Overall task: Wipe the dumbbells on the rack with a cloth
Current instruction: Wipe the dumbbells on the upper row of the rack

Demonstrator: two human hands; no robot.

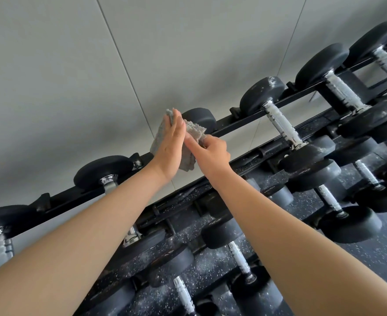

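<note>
Wall [96, 65]: pale grey panels with thin seams fill the upper half of the view, behind the rack.
Rack [245, 120]: black metal rails run in tiers from lower left to upper right, and the whole view is tilted.
Floor [370, 258]: dark with pale speckles, seen between and below the lower tiers.
Dumbbells [281, 124]: black round heads with knurled chrome handles lie in rows on each tier. Several handles and heads carry white dusty marks.
Top-tier dumbbell [201, 118]: its far head shows just behind the cloth, while the rest is hidden by the hands.
Cloth [193, 130]: a grey, rough-textured rag, crumpled and held up between both hands at the top rail, against that top-tier dumbbell.
Left hand [172, 144]: its fingers are straight and together, and the palm is pressed flat against the cloth, with cloth showing past the fingertips and the heel.
Right hand [210, 151]: its fingers are curled in, gripping the cloth's lower right part, with the thumb stretched along it toward the left hand.
</note>
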